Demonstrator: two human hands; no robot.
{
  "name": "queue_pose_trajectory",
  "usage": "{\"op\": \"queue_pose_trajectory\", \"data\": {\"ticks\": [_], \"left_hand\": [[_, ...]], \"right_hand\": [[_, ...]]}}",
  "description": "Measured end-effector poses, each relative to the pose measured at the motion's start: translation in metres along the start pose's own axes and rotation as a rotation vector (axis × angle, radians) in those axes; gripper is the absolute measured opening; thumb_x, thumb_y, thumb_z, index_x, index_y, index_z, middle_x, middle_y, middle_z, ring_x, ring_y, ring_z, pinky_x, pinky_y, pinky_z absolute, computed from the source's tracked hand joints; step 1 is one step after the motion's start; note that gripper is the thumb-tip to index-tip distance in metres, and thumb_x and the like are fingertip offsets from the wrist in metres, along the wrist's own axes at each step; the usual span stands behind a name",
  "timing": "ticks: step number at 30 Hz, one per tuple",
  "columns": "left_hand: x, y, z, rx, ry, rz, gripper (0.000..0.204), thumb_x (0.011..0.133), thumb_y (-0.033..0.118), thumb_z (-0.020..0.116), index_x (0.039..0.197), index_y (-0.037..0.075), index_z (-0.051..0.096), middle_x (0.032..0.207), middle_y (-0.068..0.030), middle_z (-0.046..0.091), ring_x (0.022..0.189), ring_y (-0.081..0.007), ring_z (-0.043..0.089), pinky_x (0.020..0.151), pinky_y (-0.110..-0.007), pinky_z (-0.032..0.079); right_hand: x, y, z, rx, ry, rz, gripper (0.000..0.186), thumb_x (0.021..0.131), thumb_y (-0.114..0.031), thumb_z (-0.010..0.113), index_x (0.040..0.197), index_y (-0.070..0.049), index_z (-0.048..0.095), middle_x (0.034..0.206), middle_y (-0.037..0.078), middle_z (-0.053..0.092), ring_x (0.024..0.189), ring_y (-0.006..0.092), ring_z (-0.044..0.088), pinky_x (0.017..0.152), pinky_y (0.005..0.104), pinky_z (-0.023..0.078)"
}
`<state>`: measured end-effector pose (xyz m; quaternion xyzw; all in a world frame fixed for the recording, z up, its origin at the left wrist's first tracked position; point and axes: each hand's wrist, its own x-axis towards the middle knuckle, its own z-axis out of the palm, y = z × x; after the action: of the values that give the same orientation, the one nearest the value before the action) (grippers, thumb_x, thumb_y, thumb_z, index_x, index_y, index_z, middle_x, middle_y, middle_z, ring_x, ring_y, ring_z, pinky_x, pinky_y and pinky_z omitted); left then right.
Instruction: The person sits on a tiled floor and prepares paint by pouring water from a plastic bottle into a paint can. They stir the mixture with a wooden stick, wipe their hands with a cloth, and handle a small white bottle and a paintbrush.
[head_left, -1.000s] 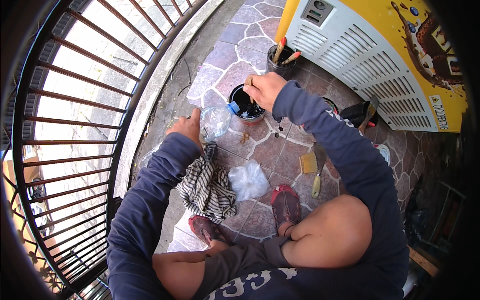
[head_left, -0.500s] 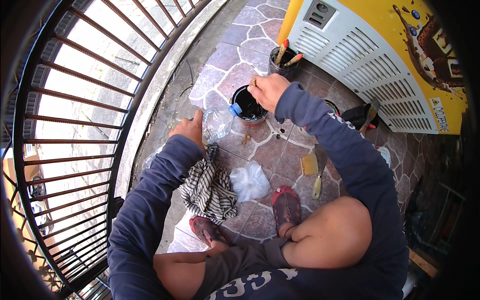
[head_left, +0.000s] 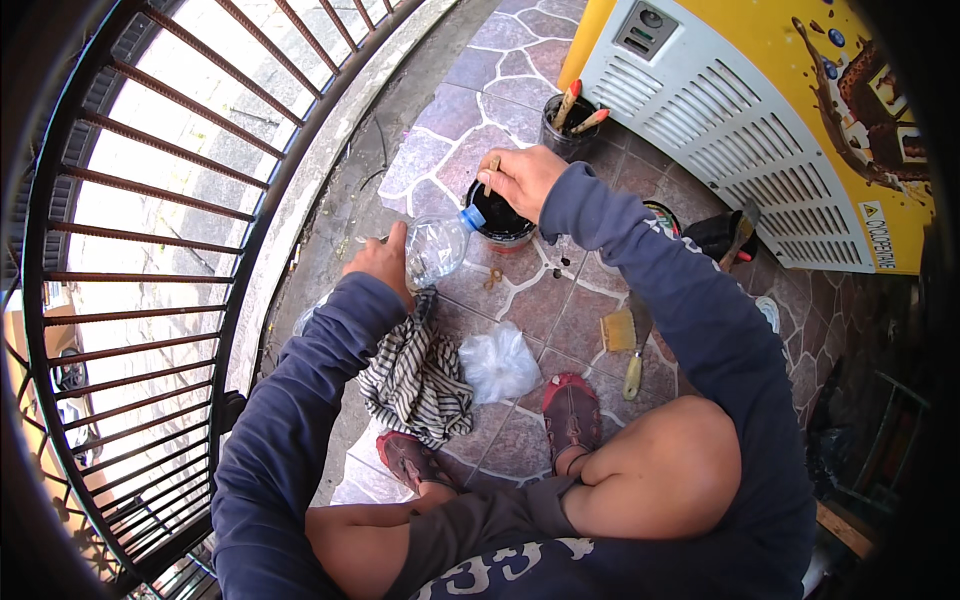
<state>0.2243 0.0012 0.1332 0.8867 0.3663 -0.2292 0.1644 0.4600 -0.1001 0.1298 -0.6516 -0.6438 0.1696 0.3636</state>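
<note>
My left hand [head_left: 378, 262] is closed round a clear plastic bottle [head_left: 437, 250] that lies tilted. Its blue neck end [head_left: 472, 217] rests at the rim of a can of black paint [head_left: 510, 240]; whether a cap is on it I cannot tell. Over that can, my right hand [head_left: 528, 180] pinches a short wooden stick [head_left: 490, 176], whose lower end goes down into the dark paint. A striped cloth [head_left: 420, 380] lies below my left hand, beside a knotted clear plastic bag [head_left: 500, 362].
A dark pot holding red-tipped brushes [head_left: 572, 125] stands beyond the can, against a yellow and grey vented machine [head_left: 720, 120]. To the right lie a wide paintbrush [head_left: 620, 330], a black container [head_left: 712, 235] and another open tin [head_left: 662, 215]. A metal railing [head_left: 150, 200] curves along the left.
My right hand has shifted slightly left over the paint can, and the stick now stands more upright. The left hand and bottle stay nearly where they were.
</note>
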Motion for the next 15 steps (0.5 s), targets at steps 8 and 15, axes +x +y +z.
{"op": "queue_pose_trajectory", "data": {"ticks": [8,15], "left_hand": [[-0.0009,-0.0021,0.0026,-0.038,0.016,0.021,0.067,0.064,0.010,0.073,0.120,0.012,0.038,0.105,-0.0261,0.059,0.097,-0.0450,0.064,0.080,-0.051,0.053],[-0.0011,-0.0018,0.0023,-0.035,0.007,0.004,0.065,0.065,0.010,0.073,0.120,0.012,0.038,0.104,-0.0253,0.059,0.097,-0.0444,0.064,0.081,-0.053,0.052]], "right_hand": [[0.0013,0.0073,0.0022,-0.086,-0.183,0.058,0.021,0.094,-0.022,0.055,0.094,-0.002,0.061,0.066,0.018,0.062,0.065,0.0381,0.063,0.062,0.0430,0.050],[0.0059,0.0041,0.0015,-0.393,-0.114,0.211,0.018,0.094,-0.019,0.055,0.089,-0.003,0.061,0.066,0.016,0.064,0.064,0.0353,0.064,0.063,0.0409,0.050]]}}
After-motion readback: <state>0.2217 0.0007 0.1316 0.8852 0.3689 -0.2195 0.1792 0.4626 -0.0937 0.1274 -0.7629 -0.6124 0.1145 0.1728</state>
